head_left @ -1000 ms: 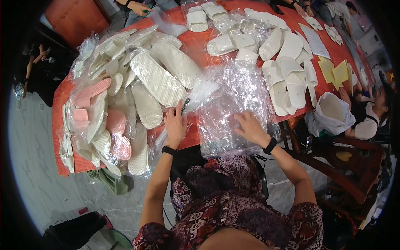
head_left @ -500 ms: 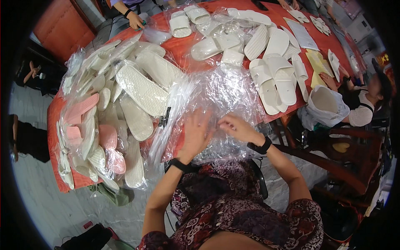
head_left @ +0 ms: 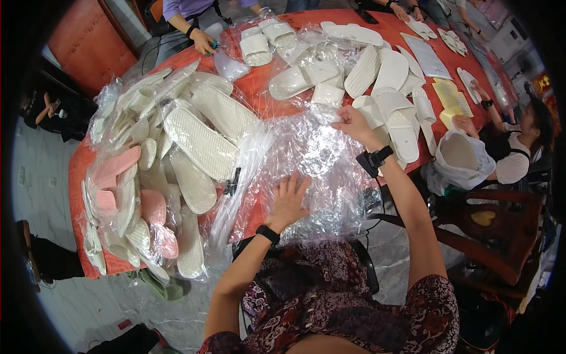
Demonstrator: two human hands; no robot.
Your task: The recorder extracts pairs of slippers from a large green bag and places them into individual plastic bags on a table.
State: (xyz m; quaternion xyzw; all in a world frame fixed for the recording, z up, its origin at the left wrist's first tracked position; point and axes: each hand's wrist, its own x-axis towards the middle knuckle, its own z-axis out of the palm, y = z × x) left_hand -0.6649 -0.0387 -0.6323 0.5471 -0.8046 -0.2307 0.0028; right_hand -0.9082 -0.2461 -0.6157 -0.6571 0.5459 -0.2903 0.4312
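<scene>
A sheet-like pile of clear plastic bags covers the table in front of me. My left hand lies on the near part of that pile, fingers spread. Farther off and to the right, my right hand has thumb and fingers pinched on the clear plastic at its far side, close to white slippers stacked on the right. To my left is a heap of bagged white slippers, with pink slippers among them. Gathered bag edges and a black clip lie beside the heap.
The red table curves around me. Bagged slippers lie beyond the plastic pile. Across the table a person's hand holds something green. At the right, another person sits near a white plastic-lined bin and a wooden chair.
My right hand has moved away from me and to the right, over the far side of the plastic. My left hand has come nearer to me, still flat on the bags.
</scene>
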